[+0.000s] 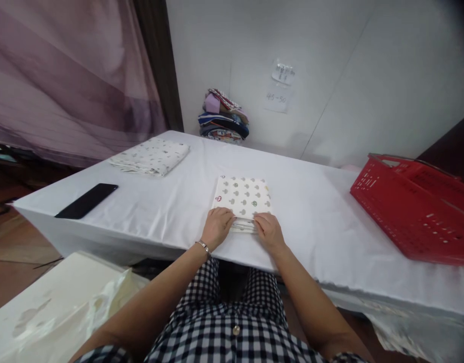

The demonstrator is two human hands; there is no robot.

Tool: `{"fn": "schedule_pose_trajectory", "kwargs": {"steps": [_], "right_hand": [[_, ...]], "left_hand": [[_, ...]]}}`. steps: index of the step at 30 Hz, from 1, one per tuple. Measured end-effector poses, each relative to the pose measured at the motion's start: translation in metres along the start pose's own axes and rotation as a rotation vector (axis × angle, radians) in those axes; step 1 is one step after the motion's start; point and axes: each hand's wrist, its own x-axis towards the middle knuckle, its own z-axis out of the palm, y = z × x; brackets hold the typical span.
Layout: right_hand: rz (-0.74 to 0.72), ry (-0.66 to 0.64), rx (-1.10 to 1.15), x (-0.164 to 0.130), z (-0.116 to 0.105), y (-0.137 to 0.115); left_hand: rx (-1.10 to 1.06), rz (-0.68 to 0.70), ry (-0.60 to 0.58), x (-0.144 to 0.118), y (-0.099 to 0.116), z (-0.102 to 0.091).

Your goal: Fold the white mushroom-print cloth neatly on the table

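Presently: left hand (217, 225) and right hand (269, 230) pinch folded cloth's (243, 197) near edge; uneven pull could skew layers.

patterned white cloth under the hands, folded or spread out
Folded: the patterned white cloth is a compact layered rectangle, both hands on its near edge.

The lower paper note (277, 98) on the wall reads, probably, "45-50" (the upper note's writing is illegible).
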Motion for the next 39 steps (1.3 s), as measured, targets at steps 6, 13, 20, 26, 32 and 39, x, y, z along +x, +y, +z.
{"fn": "schedule_pose_trajectory", "kwargs": {"steps": [6, 13, 20, 26, 32, 39], "right_hand": [[-0.011, 0.119, -0.014, 0.001, -0.004, -0.003], [0.001, 0.047, -0.125, 0.003, -0.004, -0.004], [0.107, -0.002, -0.171, 0.002, -0.005, -0.004], [0.104, 0.005, -0.183, 0.004, -0.001, -0.004], [0.011, 0.057, -0.147, -0.001, -0.005, 0.000], [-0.008, 0.064, -0.149, -0.011, -0.009, 0.003]], "left_hand": [[0.054, -0.069, -0.029, 0.008, 0.005, 0.001], [0.047, -0.106, -0.054, 0.010, 0.009, -0.002], [0.001, -0.109, -0.030, 0.009, 0.009, -0.001], [-0.028, -0.172, -0.037, 0.011, 0.010, 0.000], [-0.026, -0.132, -0.023, 0.008, 0.008, 0.003], [0.021, 0.049, 0.027, 0.002, 0.012, 0.003]]}}
